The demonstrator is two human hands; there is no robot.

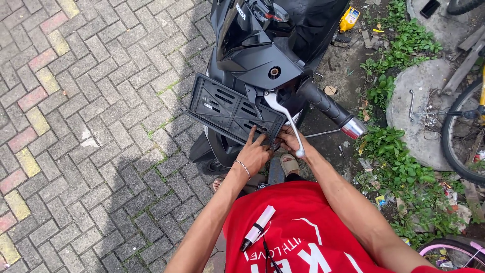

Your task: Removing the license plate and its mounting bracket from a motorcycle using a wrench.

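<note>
A black scooter [262,55] stands in front of me with a black plastic plate holder [227,108] hanging at its front. My left hand [254,154], a thin bracelet on its wrist, presses fingers against the holder's lower right edge. My right hand [289,140] reaches to the same corner from the right, partly behind the silver brake lever [288,119]. Whether either hand holds a small part or tool I cannot tell. The black handlebar grip [326,105] juts right above my right forearm.
Grey and coloured paving bricks [86,126] spread to the left. Green weeds [399,162], litter and a round concrete slab [419,106] lie on the right, with bicycle wheels [462,131] at the right edge. A yellow bottle [348,19] lies by the scooter.
</note>
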